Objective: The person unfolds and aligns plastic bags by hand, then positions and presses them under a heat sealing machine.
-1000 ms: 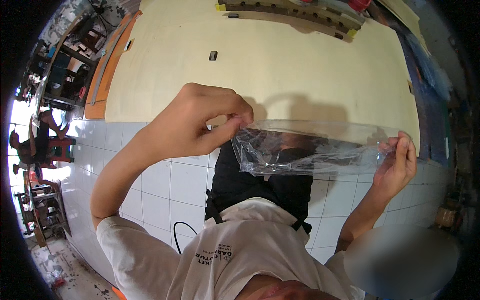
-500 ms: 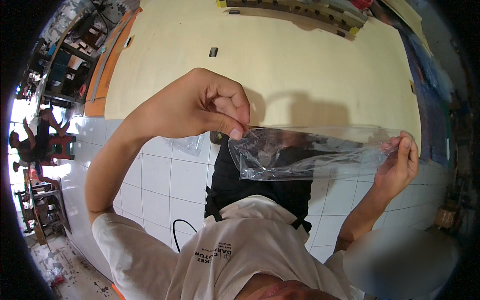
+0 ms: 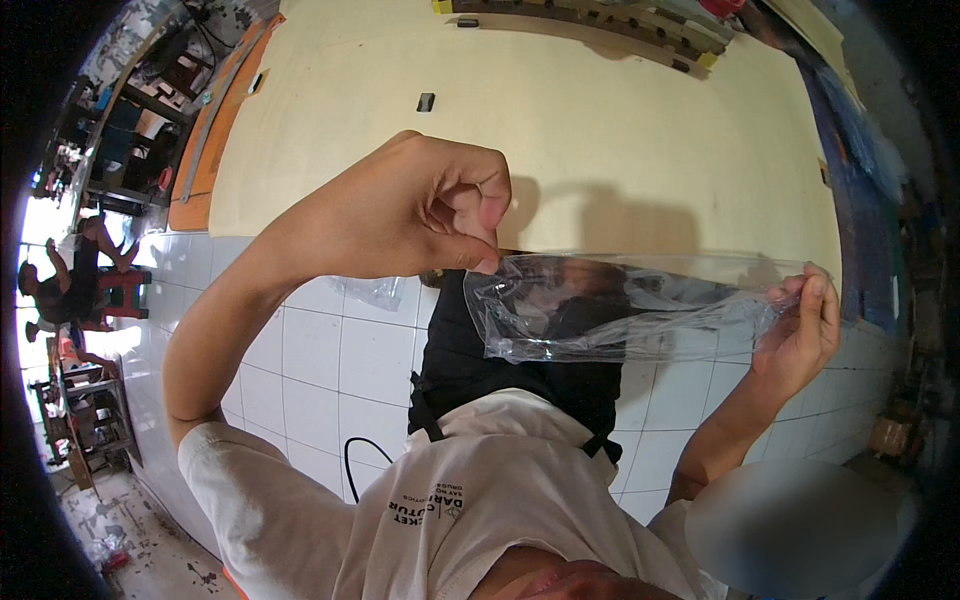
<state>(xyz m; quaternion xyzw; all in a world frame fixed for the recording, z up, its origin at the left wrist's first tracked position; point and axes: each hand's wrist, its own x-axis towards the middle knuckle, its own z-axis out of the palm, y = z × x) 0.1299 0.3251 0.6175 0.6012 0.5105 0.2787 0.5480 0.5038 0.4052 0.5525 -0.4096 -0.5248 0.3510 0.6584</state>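
A clear plastic sheet (image 3: 620, 305), perhaps a bag, stretches crosswise between my two hands just off the table's near edge. Thumb and fingers of my left hand (image 3: 455, 205) pinch its upper left corner. At the other end, my right hand (image 3: 800, 320) grips the plastic, thumb on the near side, with some fingers seen through it. Creases and shiny folds run along the sheet, and its lower left corner hangs loose. My dark trousers show through it.
The table has a cream top (image 3: 640, 130), with a small dark block (image 3: 426, 102) and a long curved dark strip (image 3: 600, 30) on it. Another piece of clear plastic (image 3: 370, 291) lies below the near edge. A person (image 3: 70, 285) is far left, by a stool (image 3: 125, 293).
My left hand has shifted slightly to the right, bringing the sheet's left corner along. My right hand stays nearly in place, still gripping the other end.
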